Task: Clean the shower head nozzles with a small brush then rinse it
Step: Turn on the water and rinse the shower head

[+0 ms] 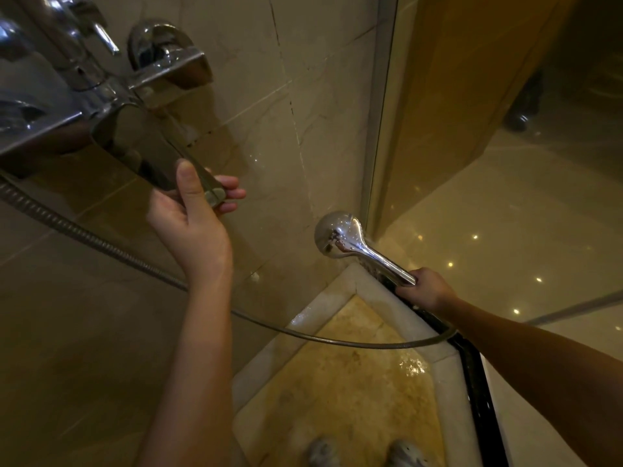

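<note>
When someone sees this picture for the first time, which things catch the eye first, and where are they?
The shiny chrome shower head near the middle stands out, held by its handle in the right hand above the wet shower floor. At upper left, the left hand holds the long mixer lever. A metal hose curves across the picture.

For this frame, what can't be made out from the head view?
- Shower head nozzles: the face is turned away from the head camera. Only the chrome back shows, with the handle gripped by the right hand.
- Small brush: nowhere in view.
- Mixer tap: cut off by the left and top edges. The left hand grips its lever.
- Water flow: too dim to tell.
- Shoes: cropped by the bottom edge and blurred.
</note>
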`<control>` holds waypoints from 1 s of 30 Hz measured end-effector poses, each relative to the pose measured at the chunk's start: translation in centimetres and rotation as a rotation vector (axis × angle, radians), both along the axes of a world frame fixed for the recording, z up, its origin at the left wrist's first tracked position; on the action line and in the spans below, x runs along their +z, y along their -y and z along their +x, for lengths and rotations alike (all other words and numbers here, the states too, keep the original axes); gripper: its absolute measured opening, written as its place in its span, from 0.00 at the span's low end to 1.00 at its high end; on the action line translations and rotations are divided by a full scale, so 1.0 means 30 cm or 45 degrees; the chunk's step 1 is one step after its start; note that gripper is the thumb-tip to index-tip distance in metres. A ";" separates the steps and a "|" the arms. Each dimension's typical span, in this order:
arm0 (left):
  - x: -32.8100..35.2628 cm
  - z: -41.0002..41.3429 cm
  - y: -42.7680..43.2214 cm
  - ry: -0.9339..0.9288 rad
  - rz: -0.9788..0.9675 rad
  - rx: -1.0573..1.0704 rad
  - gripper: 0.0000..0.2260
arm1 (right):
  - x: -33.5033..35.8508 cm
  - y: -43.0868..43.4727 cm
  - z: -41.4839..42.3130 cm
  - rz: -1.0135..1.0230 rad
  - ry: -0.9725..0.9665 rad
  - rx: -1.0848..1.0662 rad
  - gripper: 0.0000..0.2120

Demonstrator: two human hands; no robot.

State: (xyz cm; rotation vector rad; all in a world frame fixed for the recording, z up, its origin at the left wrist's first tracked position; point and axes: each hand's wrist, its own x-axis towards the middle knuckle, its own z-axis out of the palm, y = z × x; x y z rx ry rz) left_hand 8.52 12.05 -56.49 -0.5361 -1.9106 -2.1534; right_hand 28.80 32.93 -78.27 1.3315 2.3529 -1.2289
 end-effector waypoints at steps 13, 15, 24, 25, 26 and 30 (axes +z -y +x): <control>-0.068 -0.101 0.030 -0.072 -0.212 -0.079 0.13 | 0.024 0.037 0.018 0.013 -0.011 0.053 0.09; -0.057 -0.084 0.022 -0.053 -0.181 -0.063 0.10 | 0.023 0.046 0.031 0.004 -0.041 0.044 0.08; -0.052 -0.086 0.042 -0.044 -0.252 -0.148 0.12 | 0.037 0.075 0.062 -0.103 -0.183 -0.047 0.11; -0.051 -0.081 0.040 -0.035 -0.248 -0.140 0.11 | 0.040 0.082 0.065 -0.128 -0.220 -0.065 0.11; -0.052 -0.076 0.038 -0.026 -0.240 -0.129 0.11 | 0.043 0.087 0.067 -0.139 -0.256 -0.083 0.10; -0.041 -0.063 0.033 0.020 -0.225 -0.112 0.10 | 0.078 0.104 0.071 -0.173 -0.405 -0.117 0.05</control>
